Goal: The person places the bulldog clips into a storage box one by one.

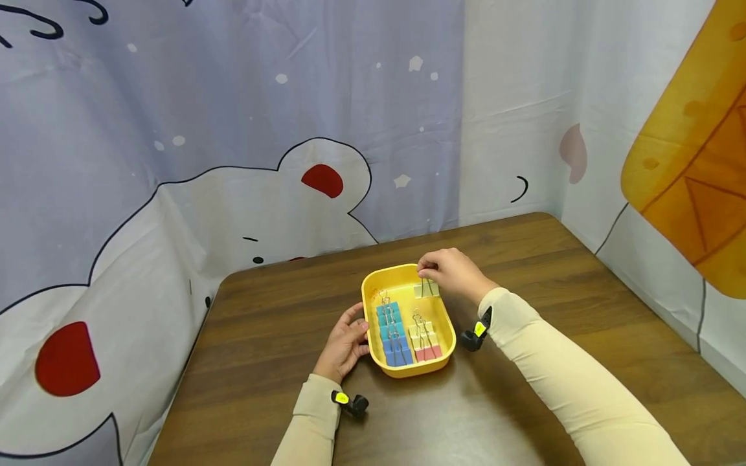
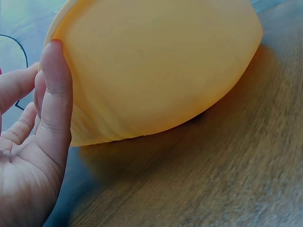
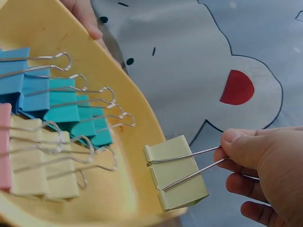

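A yellow plastic tray (image 1: 402, 371) on the table holds rows of binder clips. My left hand (image 1: 344, 346) rests along its left wall, thumb and fingers touching the side near the rim. My right hand (image 1: 453, 272) pinches the wire handles of a pale yellow binder clip (image 3: 175, 172) between thumb and index finger, over the tray's far right corner. In one row stand teal clips (image 3: 64, 106) and blue clips (image 1: 398, 350). Beside them are more pale yellow clips (image 3: 31, 177) and a pink clip (image 1: 428, 353), handles pointing toward the far end.
The brown wooden table (image 1: 262, 362) extends around the tray. A curtain (image 1: 326, 77) printed with cartoon figures hangs behind the table and at both sides. Each wrist wears a small black camera (image 1: 474, 336).
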Demonstrator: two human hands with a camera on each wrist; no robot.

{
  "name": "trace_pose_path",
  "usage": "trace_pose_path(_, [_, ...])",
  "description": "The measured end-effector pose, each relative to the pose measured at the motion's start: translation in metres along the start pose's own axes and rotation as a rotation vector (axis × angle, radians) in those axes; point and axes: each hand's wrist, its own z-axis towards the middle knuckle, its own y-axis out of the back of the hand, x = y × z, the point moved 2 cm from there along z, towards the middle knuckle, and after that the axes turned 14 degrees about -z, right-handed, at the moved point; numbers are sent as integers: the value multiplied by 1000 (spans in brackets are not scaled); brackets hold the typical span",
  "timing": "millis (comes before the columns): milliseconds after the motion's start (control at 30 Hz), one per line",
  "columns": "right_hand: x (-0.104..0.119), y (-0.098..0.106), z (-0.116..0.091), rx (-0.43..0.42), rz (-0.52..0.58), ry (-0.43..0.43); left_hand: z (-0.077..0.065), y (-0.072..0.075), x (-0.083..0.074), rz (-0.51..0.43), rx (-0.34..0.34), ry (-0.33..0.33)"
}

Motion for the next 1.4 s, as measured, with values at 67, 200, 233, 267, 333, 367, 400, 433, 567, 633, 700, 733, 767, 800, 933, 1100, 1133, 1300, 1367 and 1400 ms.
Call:
trace_pose_path(67, [2,-6,2,8,10,-14,0,0,0,1,-1,1])
trace_pose_path(200, [4,-18,4,12,12,-39,0,0,0,3,-3,1])
trace_pose_path(233, [5,-21,4,11,9,-47,0,1,0,4,-2,1])
trace_pose_path(267, [4,-24,4,11,6,-53,0,1,0,4,0,1])
trace_pose_path(333, [4,-30,4,10,-2,-60,0,1,1,6,5,-1])
trace_pose_path(367, [4,-32,4,12,-3,-62,0,0,1,8,7,-3])
trace_pose_path(400, [4,-35,4,15,-6,-64,0,0,1,8,7,-4])
trace_pose_path(433, [3,-37,3,19,-9,-61,0,0,1,9,8,-5])
trace_pose_path(567, [2,-46,2,35,-31,-47,1,0,1,15,2,-3])
trace_pose_path(633, [2,-49,1,39,-48,-32,1,0,1,20,-1,0])
trace_pose_path(700, [2,-52,0,46,-57,-21,1,-1,1,23,-4,2])
trace_pose_path(733, [2,-54,0,54,-60,-16,1,0,1,27,-5,1])
trace_pose_path(767, [3,-55,0,62,-66,-12,1,0,1,32,-4,0])
trace_pose_path(800, [3,-56,0,69,-75,-7,1,0,1,31,-6,0])
trace_pose_path(933, [5,-59,-1,103,-93,-10,1,0,0,33,1,-1])
trace_pose_path(1100, [7,-61,-1,128,-87,-10,0,-1,-1,33,4,-3])
trace_pose_path(1133, [7,-61,-1,130,-86,-9,0,-1,-1,33,1,-4])
trace_pose_path(1300, [7,-63,-2,132,-113,-6,0,-1,0,27,-11,-1])
trace_pose_path(1367, [7,-63,-2,139,-127,-1,0,0,0,22,-12,0])
trace_pose_path(1400, [8,-64,-2,143,-134,1,0,0,0,21,-12,1])
